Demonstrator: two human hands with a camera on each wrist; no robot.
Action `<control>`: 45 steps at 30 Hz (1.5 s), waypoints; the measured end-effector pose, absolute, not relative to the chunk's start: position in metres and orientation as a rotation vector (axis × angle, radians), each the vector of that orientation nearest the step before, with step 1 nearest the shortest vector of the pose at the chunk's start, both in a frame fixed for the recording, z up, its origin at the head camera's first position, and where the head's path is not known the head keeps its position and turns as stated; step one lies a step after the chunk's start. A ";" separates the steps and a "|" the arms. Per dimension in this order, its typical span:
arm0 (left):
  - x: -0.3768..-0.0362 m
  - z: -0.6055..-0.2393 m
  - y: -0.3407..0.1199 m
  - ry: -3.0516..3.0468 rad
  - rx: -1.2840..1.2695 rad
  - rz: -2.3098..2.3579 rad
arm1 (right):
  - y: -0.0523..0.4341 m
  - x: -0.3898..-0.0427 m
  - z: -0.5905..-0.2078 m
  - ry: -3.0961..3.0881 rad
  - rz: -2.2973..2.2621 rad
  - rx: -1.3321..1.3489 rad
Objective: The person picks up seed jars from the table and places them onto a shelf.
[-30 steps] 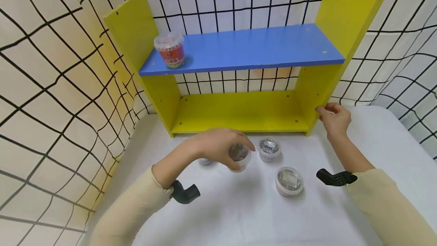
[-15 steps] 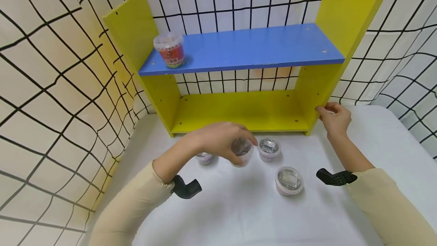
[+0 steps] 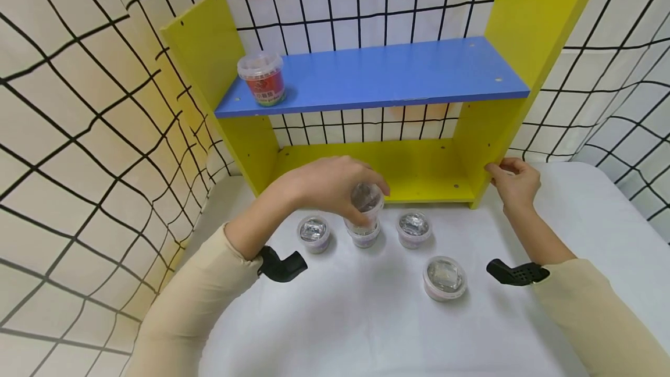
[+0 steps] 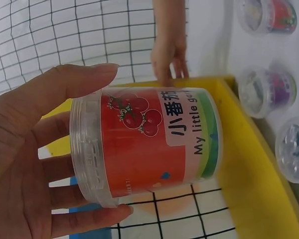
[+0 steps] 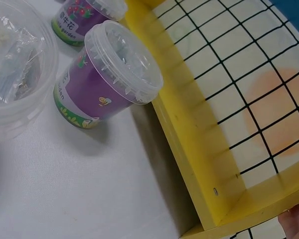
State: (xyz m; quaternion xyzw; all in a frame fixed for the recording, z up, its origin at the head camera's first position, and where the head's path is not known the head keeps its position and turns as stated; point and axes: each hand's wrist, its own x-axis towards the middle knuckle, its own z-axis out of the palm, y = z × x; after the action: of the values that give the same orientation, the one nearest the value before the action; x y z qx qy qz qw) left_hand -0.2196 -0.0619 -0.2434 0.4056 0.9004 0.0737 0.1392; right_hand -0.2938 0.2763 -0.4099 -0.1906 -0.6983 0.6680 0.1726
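Note:
My left hand [image 3: 332, 185] grips a clear-lidded plastic cup [image 4: 139, 144] around its lid end. The cup's red label shows tomatoes and the words "My little garden". In the head view it is raised in front of the lower yellow shelf board [image 3: 419, 176], overlapping a similar cup [image 3: 364, 238] on the table. With its fingers and thumb at the front edge of the right side panel [image 3: 484, 144], my right hand [image 3: 515, 186] holds the yellow and blue shelf. Another red-labelled cup [image 3: 264, 83] stands at the left end of the blue board [image 3: 387, 77].
More lidded cups stand on the white table: one at left [image 3: 314, 234], a purple-labelled one [image 5: 97, 89] right of the middle, and one nearer the front [image 3: 445, 279]. Black wire grid [image 3: 68, 132] walls rise behind and beside the shelf.
My left hand has raised the cup and moved it toward the shelf, uncovering the left cup and the one beneath. My right hand stays on the side panel.

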 end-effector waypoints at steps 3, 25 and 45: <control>-0.223 -0.238 -0.062 2.598 1.175 0.227 | 0.278 -0.294 -0.409 -1.981 1.897 -0.544; -0.277 -0.132 -0.062 2.764 1.050 0.204 | 0.284 -0.290 -0.410 -1.963 1.900 -0.568; -0.327 -0.120 -0.057 2.853 0.715 0.209 | 0.277 -0.290 -0.412 -2.077 1.776 -0.527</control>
State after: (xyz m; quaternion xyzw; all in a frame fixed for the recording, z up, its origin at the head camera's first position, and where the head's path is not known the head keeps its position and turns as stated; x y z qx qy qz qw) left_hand -0.3268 -0.0568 -0.1199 0.2412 0.9631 0.0704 0.0966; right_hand -0.2896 0.2768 -0.4125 -0.1863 -0.7344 0.6278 0.1783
